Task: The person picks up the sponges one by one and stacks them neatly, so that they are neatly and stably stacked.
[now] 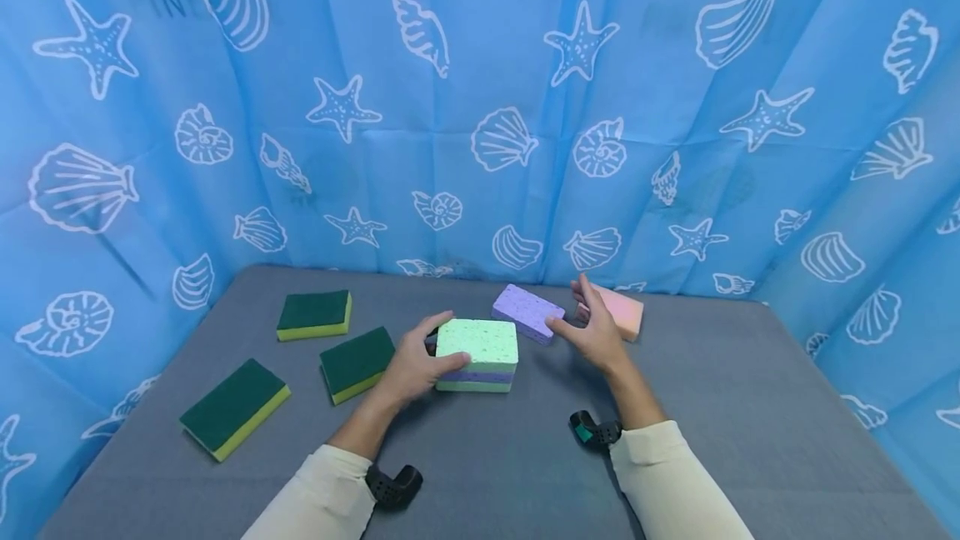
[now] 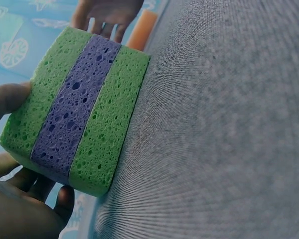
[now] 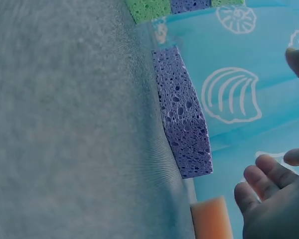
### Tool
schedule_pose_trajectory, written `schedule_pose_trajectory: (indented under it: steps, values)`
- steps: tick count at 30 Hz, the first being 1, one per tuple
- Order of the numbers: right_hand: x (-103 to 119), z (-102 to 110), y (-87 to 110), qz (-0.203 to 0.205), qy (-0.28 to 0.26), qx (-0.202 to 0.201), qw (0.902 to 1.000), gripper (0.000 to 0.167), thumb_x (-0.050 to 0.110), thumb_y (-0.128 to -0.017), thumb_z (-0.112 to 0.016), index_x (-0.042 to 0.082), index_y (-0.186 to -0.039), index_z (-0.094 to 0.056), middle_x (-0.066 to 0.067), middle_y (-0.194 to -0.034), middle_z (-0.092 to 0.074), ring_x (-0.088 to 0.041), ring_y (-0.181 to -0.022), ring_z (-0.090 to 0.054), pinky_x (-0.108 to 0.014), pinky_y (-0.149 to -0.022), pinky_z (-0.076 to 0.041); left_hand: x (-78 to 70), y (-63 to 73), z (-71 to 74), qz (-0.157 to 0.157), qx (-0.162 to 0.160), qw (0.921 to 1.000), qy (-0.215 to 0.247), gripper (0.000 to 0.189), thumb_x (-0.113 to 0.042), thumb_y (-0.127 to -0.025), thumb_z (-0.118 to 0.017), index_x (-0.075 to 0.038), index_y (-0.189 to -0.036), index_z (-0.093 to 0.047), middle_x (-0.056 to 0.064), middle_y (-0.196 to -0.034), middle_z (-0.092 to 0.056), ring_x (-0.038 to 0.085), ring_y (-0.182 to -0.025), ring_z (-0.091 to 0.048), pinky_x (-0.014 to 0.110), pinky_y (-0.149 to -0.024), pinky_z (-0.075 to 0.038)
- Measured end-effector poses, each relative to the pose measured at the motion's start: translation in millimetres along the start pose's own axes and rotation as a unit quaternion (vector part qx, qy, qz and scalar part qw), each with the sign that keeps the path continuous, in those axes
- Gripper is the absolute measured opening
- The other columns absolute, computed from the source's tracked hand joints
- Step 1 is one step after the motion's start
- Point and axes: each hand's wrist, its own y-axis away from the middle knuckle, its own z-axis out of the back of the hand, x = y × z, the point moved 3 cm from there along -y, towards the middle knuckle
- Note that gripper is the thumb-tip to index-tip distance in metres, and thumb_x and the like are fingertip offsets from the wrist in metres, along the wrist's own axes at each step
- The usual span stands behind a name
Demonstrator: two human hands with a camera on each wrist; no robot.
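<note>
A stack of three sponges (image 1: 477,342), green at top and bottom with purple between, rests on the table. My left hand (image 1: 415,365) holds it at its left end, thumb on the near side and fingers toward the far side; the left wrist view shows the stack's layers (image 2: 74,109) lined up. Farther back lies a single purple sponge (image 1: 528,312), flat on the cloth. My right hand (image 1: 598,335) hovers between it and a peach sponge (image 1: 624,312), its fingers apart and partly covering the peach one. In the right wrist view that hand (image 3: 279,199) grips nothing.
Several green-and-yellow scouring sponges lie on the left: one at the back (image 1: 313,314), one near the left hand (image 1: 358,365), one closer to me (image 1: 236,409). Grey cloth (image 1: 750,423) covers the table. A blue shell-print curtain (image 1: 480,123) encloses its back and sides.
</note>
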Motion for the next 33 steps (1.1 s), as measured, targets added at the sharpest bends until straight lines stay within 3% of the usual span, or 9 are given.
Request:
schedule_pose_trajectory:
  steps: [4, 11, 13, 22, 33]
  values:
    - [-1.7, -2.9, -0.6, -0.012, 0.003, 0.011, 0.9999, 0.089, 0.01, -0.086, -0.069, -0.011, -0.149, -0.009, -0.033, -0.147, -0.025, -0.046, -0.135, -0.025, -0.056, -0.106, -0.024, -0.4, -0.8, 1.4, -0.002, -0.007, 0.9999, -0.008, 0.068, -0.018, -0.084, -0.076, -0.004, -0.144, -0.045, 0.017, -0.143, -0.041, 0.025, -0.101, -0.056, 0.037, -0.078, -0.048]
    - [-53.4, -12.4, -10.4, -0.029, 0.036, 0.033, 0.9984, 0.097, 0.024, -0.086, -0.074, -0.006, -0.152, -0.01, -0.028, -0.149, -0.026, -0.04, -0.137, -0.025, -0.053, -0.108, -0.023, 0.2, -0.7, 2.5, -0.005, -0.008, 0.9998, -0.015, 0.069, -0.018, -0.084, -0.077, -0.004, -0.144, -0.045, 0.016, -0.144, -0.041, 0.025, -0.101, -0.055, 0.037, -0.078, -0.048]
    - [-58.9, -14.9, -10.6, -0.038, 0.058, 0.043, 0.9966, 0.099, 0.029, -0.085, -0.074, -0.006, -0.151, -0.01, -0.028, -0.15, -0.025, -0.04, -0.137, -0.024, -0.053, -0.108, -0.022, 0.6, -0.9, 2.8, -0.004, -0.008, 0.9998, -0.016, 0.069, -0.018, -0.084, -0.077, -0.005, -0.144, -0.045, 0.016, -0.144, -0.041, 0.025, -0.101, -0.055, 0.037, -0.078, -0.048]
    - [-66.3, -20.9, -8.0, -0.076, 0.12, 0.072, 0.9872, 0.102, 0.034, -0.085, -0.074, -0.011, -0.149, -0.009, -0.03, -0.153, -0.015, -0.04, -0.141, -0.012, -0.053, -0.11, -0.014, 2.0, -1.2, 2.9, 0.001, -0.005, 0.9998, -0.018, 0.069, -0.018, -0.084, -0.077, -0.005, -0.144, -0.044, 0.016, -0.143, -0.042, 0.023, -0.096, -0.056, 0.035, -0.076, -0.048]
    - [-67.5, -20.9, -6.7, -0.088, 0.172, 0.092, 0.9768, 0.092, 0.028, -0.089, -0.072, -0.011, -0.149, -0.014, -0.031, -0.152, -0.017, -0.044, -0.139, -0.016, -0.054, -0.109, -0.016, 0.3, -0.5, 0.0, -0.001, 0.002, 1.0, -0.008, 0.069, -0.017, -0.085, -0.076, -0.004, -0.144, -0.044, 0.016, -0.141, -0.043, 0.022, -0.092, -0.057, 0.035, -0.073, -0.049]
